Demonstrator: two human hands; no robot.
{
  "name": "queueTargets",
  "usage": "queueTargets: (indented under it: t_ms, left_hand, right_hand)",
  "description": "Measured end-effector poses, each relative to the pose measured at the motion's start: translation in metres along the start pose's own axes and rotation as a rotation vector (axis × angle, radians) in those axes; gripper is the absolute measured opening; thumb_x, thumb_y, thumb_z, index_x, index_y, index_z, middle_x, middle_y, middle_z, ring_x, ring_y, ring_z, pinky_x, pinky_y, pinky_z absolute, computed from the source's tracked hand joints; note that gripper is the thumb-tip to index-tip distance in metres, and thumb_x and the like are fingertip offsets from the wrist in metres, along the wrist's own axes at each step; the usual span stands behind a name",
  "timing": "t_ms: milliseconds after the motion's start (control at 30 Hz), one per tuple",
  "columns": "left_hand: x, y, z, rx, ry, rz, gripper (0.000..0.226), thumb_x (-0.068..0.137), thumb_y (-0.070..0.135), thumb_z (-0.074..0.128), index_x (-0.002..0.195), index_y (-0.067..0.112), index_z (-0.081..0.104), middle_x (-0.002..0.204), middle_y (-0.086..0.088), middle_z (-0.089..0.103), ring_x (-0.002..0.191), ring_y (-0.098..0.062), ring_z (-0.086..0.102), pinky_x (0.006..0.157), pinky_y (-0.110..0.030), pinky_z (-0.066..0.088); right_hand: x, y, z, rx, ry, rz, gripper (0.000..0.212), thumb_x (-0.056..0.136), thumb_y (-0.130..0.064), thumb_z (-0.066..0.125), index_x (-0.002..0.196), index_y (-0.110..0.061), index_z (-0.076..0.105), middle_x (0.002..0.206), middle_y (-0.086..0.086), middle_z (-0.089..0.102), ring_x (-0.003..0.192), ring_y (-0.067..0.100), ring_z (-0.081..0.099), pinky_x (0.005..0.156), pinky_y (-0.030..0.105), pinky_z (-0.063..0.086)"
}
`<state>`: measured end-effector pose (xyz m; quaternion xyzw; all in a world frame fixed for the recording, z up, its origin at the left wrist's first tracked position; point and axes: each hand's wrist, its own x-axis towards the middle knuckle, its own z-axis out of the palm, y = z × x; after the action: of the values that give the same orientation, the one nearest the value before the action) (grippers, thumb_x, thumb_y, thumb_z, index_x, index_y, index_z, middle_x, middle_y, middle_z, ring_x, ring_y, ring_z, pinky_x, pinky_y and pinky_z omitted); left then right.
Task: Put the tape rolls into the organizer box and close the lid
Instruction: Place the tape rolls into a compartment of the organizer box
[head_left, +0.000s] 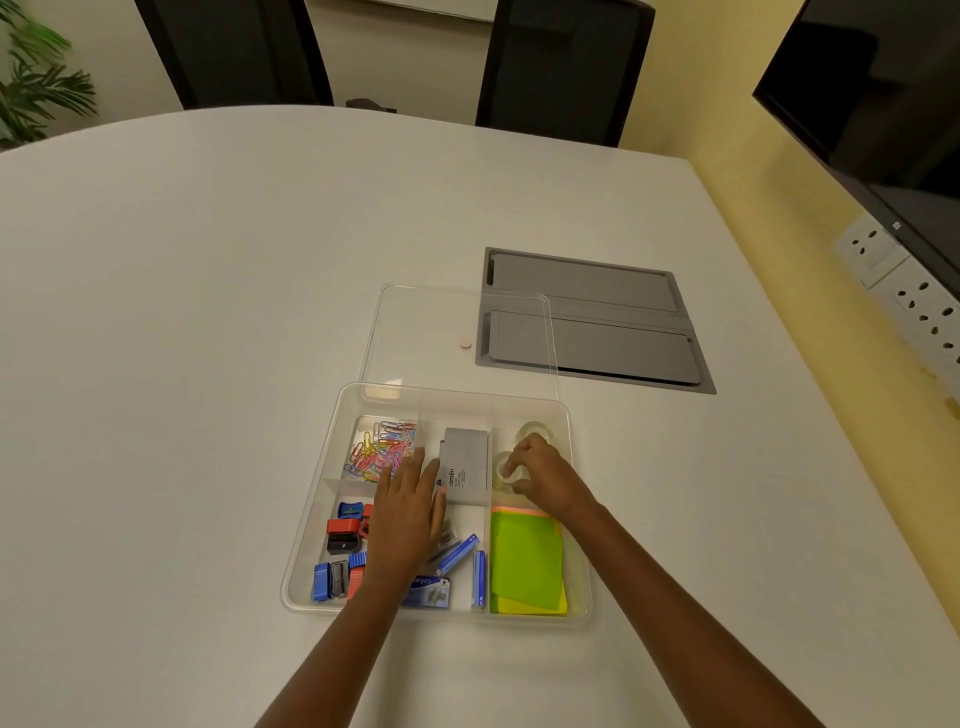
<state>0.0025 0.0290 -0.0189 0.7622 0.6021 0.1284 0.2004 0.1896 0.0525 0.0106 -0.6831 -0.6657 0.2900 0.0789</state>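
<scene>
A clear plastic organizer box (306, 571) lies open on the white table in front of me. Its clear lid (415, 332) lies flat just behind it. In the back right compartment sit two clear tape rolls: one (530, 430) at the far end, another (503, 470) nearer, with my right hand (545, 475) closed around it. My left hand (405, 514) rests flat, fingers spread, over the middle compartments and holds nothing.
Coloured paper clips (379, 447), sharpeners (343, 535), a grey box (465, 465), staple boxes (457, 556) and green sticky notes (524, 561) fill the other compartments. A grey cable hatch (623, 322) is set into the table behind the lid. Two chairs stand at the far edge.
</scene>
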Motion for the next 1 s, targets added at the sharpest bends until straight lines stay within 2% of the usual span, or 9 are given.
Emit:
queueTargets:
  t_ms: [167, 400, 433, 500, 567, 700, 800, 867, 1000]
  left_hand:
    - [0.001, 0.0, 0.001, -0.005, 0.002, 0.006, 0.045, 0.097, 0.027, 0.031, 0.14, 0.014, 0.026, 0.155, -0.011, 0.017, 0.144, -0.025, 0.015, 0.119, -0.039, 0.005]
    - [0.001, -0.001, 0.002, 0.021, -0.006, -0.001, 0.051, 0.095, 0.037, 0.016, 0.14, 0.013, 0.025, 0.154, -0.012, 0.019, 0.143, -0.025, 0.016, 0.119, -0.04, 0.006]
    - [0.001, -0.001, 0.001, 0.026, -0.014, -0.002, 0.058, 0.093, 0.043, 0.008, 0.14, 0.013, 0.025, 0.154, -0.011, 0.019, 0.143, -0.025, 0.015, 0.119, -0.04, 0.005]
    - [0.0, -0.001, 0.0, 0.023, -0.016, 0.011, 0.089, 0.077, 0.058, -0.019, 0.139, 0.013, 0.026, 0.154, -0.012, 0.02, 0.143, -0.026, 0.017, 0.119, -0.04, 0.006]
    - [-0.001, -0.002, 0.0, 0.023, -0.016, 0.011, 0.107, 0.064, 0.061, -0.032, 0.139, 0.013, 0.027, 0.153, -0.012, 0.023, 0.143, -0.027, 0.018, 0.119, -0.041, 0.007]
    - [0.001, 0.0, 0.0, 0.013, -0.022, -0.013, 0.087, 0.077, 0.055, -0.018, 0.139, 0.013, 0.027, 0.153, -0.011, 0.022, 0.143, -0.025, 0.017, 0.119, -0.039, 0.005]
    - [0.001, 0.001, -0.002, 0.007, -0.025, -0.005, 0.091, 0.075, 0.056, -0.019, 0.138, 0.011, 0.03, 0.152, -0.013, 0.026, 0.142, -0.027, 0.02, 0.119, -0.041, 0.007]
    - [0.0, 0.002, -0.004, 0.001, -0.019, 0.003, 0.09, 0.078, 0.057, -0.016, 0.136, 0.01, 0.034, 0.15, -0.015, 0.029, 0.141, -0.029, 0.023, 0.118, -0.044, 0.009]
    - [0.0, 0.003, -0.004, -0.015, -0.036, -0.018, 0.05, 0.095, 0.035, 0.022, 0.136, 0.009, 0.034, 0.15, -0.015, 0.028, 0.141, -0.028, 0.022, 0.119, -0.043, 0.009]
  right_hand:
    - [0.001, 0.005, -0.001, 0.174, 0.145, 0.16, 0.027, 0.087, 0.0, 0.056, 0.114, -0.002, 0.059, 0.126, 0.02, 0.054, 0.112, 0.032, 0.055, 0.094, 0.033, 0.045]
    - [0.008, -0.004, 0.008, 0.036, 0.006, 0.199, 0.044, 0.087, 0.0, 0.047, 0.131, -0.002, 0.046, 0.136, 0.022, 0.05, 0.123, 0.035, 0.05, 0.098, 0.035, 0.043]
    - [0.009, -0.004, 0.008, 0.031, -0.002, 0.202, 0.042, 0.087, 0.001, 0.047, 0.128, -0.001, 0.048, 0.135, 0.022, 0.051, 0.121, 0.036, 0.05, 0.097, 0.036, 0.044]
    - [0.009, -0.003, 0.008, 0.015, -0.018, 0.215, 0.036, 0.086, 0.002, 0.047, 0.122, 0.002, 0.053, 0.129, 0.023, 0.055, 0.117, 0.036, 0.053, 0.094, 0.037, 0.046]
    - [0.009, 0.0, 0.008, -0.009, -0.041, 0.22, 0.035, 0.086, 0.003, 0.046, 0.12, 0.003, 0.054, 0.128, 0.023, 0.056, 0.117, 0.036, 0.054, 0.095, 0.038, 0.046]
    - [0.011, 0.001, 0.006, -0.032, -0.064, 0.201, 0.035, 0.087, 0.004, 0.045, 0.12, 0.004, 0.054, 0.129, 0.023, 0.056, 0.117, 0.036, 0.053, 0.096, 0.037, 0.046]
    - [0.011, 0.003, 0.004, -0.069, -0.063, 0.191, 0.031, 0.087, 0.004, 0.046, 0.115, 0.005, 0.057, 0.123, 0.024, 0.059, 0.113, 0.037, 0.056, 0.087, 0.035, 0.048]
    - [0.009, 0.002, 0.001, -0.112, 0.045, 0.172, 0.029, 0.086, 0.004, 0.046, 0.111, 0.003, 0.06, 0.119, 0.023, 0.062, 0.107, 0.036, 0.059, 0.083, 0.035, 0.049]
    - [0.014, 0.003, -0.004, -0.386, 0.364, 0.068, 0.036, 0.087, -0.01, 0.057, 0.122, -0.011, 0.051, 0.129, 0.013, 0.052, 0.116, 0.029, 0.048, 0.09, 0.039, 0.043]
